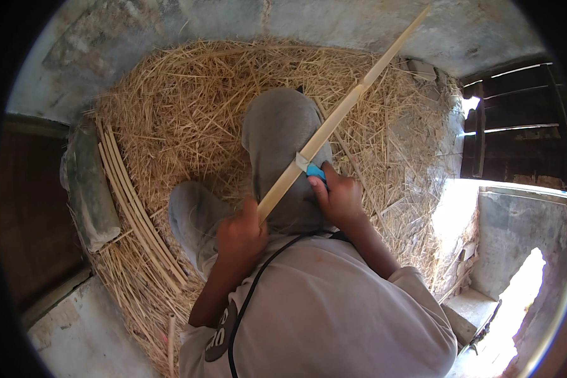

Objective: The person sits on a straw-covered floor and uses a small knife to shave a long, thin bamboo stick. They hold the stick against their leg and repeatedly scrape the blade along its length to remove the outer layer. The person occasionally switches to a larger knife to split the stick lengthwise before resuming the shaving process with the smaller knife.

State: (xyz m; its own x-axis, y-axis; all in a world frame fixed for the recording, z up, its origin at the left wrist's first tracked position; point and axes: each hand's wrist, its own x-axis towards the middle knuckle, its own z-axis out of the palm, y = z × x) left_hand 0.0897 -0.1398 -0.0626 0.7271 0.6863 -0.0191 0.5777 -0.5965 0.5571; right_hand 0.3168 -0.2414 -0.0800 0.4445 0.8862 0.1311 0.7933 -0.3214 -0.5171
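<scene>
A long, pale, flat bamboo strip (341, 113) slants across my raised knee, its narrow far end reaching up toward the back wall. Around its near end my left hand (242, 233) is closed. In my right hand (341, 198) is a small blue-handled blade (315, 171); its pale grey flat part lies across the strip just above the knee. Thumb and fingers wrap the handle, so most of it is hidden.
Straw (176, 113) covers the floor. To the left, several thin, curved poles (132, 201) lie beside a thick greenish log (91, 186). A dark slatted wooden door (516, 126) stands at the right, above a low concrete wall (516, 246). A black cord (258, 277) crosses my shirt.
</scene>
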